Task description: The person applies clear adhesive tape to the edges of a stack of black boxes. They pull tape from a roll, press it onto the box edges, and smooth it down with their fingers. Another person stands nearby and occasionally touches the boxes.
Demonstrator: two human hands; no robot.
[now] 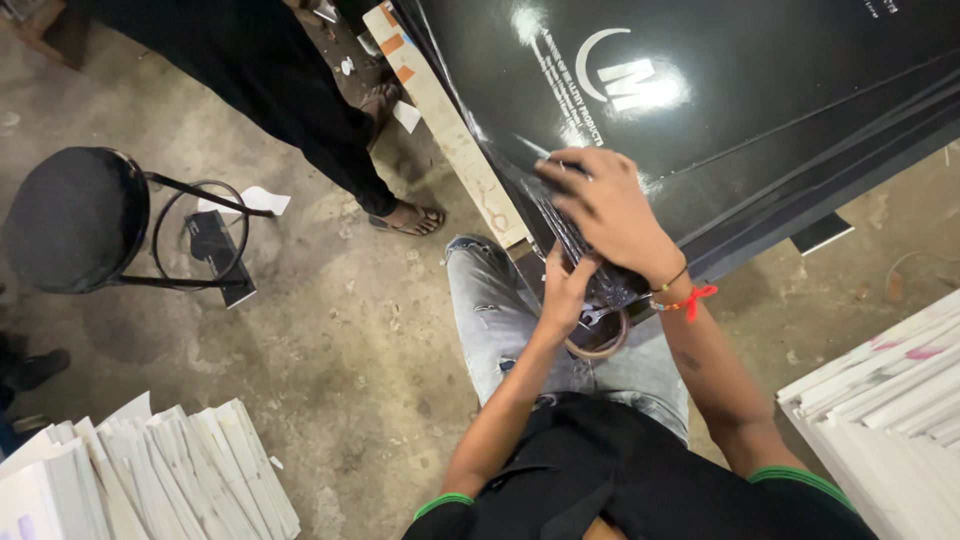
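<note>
Nearest: black shirt (610, 470) with green cuffs, grey jeans (505, 320) below. Right hand (610, 210) spread flat, fingers released, pressing on corner of glossy black sheets (760, 110). Left hand (568, 292) curled under same corner, gripping sheet edge beside tape roll (600, 335). Stack lying over wooden plank (450, 130), long axis running from near corner up and right, corner pointing toward knees. Red thread (692, 298) around right wrist. Black stool (75, 220) well left; white paper stacks (150, 480) lower left.

Left hand (566, 292) fingertips (under sheets (760, 110)) hidden
</note>
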